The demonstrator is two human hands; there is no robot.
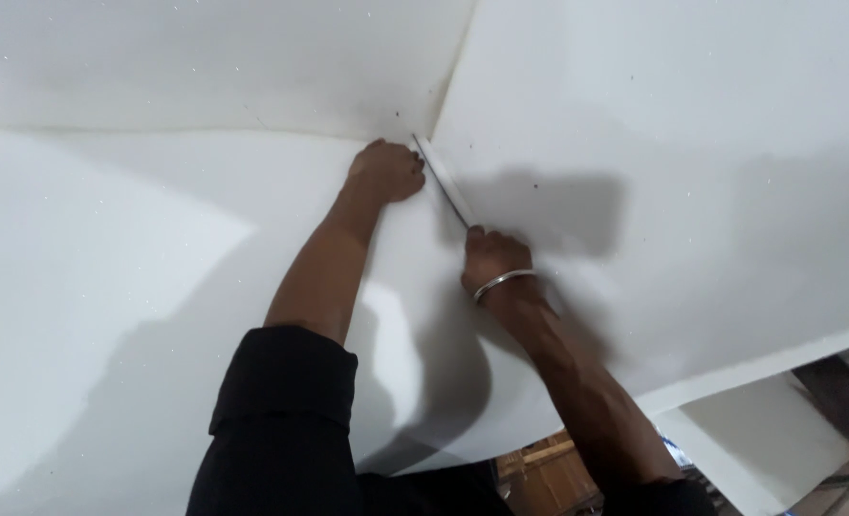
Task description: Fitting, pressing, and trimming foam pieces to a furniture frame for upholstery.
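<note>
A big white foam sheet [692, 143] is split by a cut that runs from the far middle down toward me. My right hand [493, 260], with a metal bangle on the wrist, is shut on the handle of a long thin blade [441, 182] that lies in the cut. My left hand [386, 172] is closed and presses on the left foam piece [109, 287] right beside the blade's far tip. The blade's handle is hidden inside my right fist.
Another white foam slab [769, 440] lies lower at the bottom right. Wooden pieces [544, 473] show below the foam's near edge. Dark specks dot the foam near the cut.
</note>
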